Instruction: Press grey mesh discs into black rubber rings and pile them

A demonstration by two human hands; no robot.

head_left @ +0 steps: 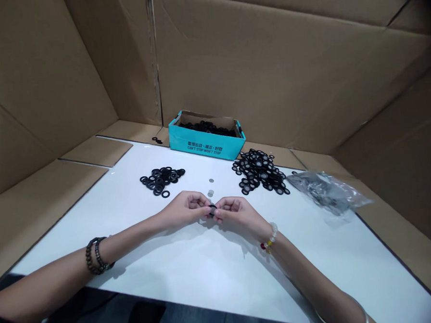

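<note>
Over the middle of the white table, my left hand (189, 207) and my right hand (236, 213) meet, both pinching one small black rubber ring (212, 209). A grey disc seems to sit in the ring, though my fingertips hide much of it. Just beyond my fingers lie several loose grey discs (210, 193). To the left is a pile of black rings (162, 178) with open centres. A larger heap of black rings with grey discs in them (261, 171) spreads out to the right.
A turquoise box (207, 143) full of black rings stands at the back. On the right lies a clear plastic bag (327, 192) with grey pieces inside. Cardboard walls (268, 67) enclose the white table (192, 278). A few stray rings (157, 140) rest near the back left.
</note>
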